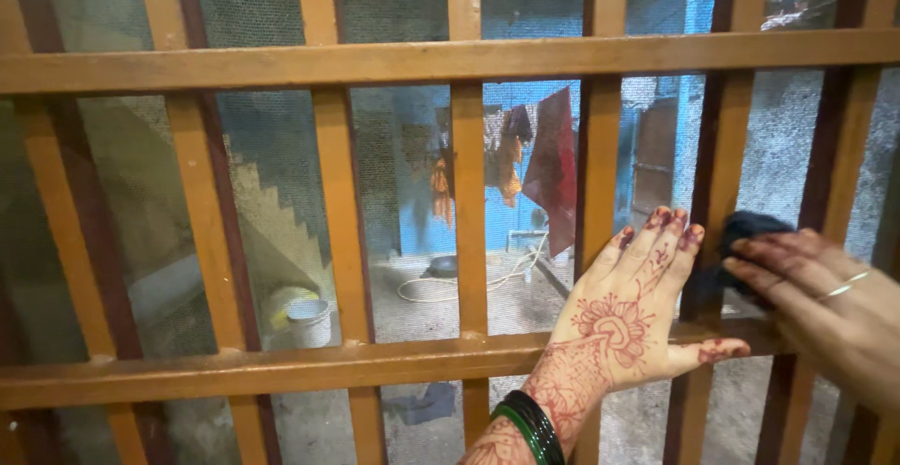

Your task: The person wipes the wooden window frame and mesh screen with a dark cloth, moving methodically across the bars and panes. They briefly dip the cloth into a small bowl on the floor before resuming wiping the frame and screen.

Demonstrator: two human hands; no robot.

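Two hands work at the wooden window grille [412,60]: your left hand [626,320] lies flat, fingers spread, against its lower rail, while your right hand [825,301] presses a dark cloth [750,231] onto an upright bar. Pressing unevenly could let the cloth slip off.

We see our left hand [626,320] spread flat and open, palm away from us, fingers together and pointing up and a little to the right, the thumb stretched out sideways to the right. Its back and forearm carry dark red henna patterns, the fingertips are stained the same red, and dark bangles circle the wrist. Our right hand [825,301] comes in from the right edge, back toward us, fingers extended leftward and pressed close together, slightly curled at the tips. A thin ring sits on one finger.
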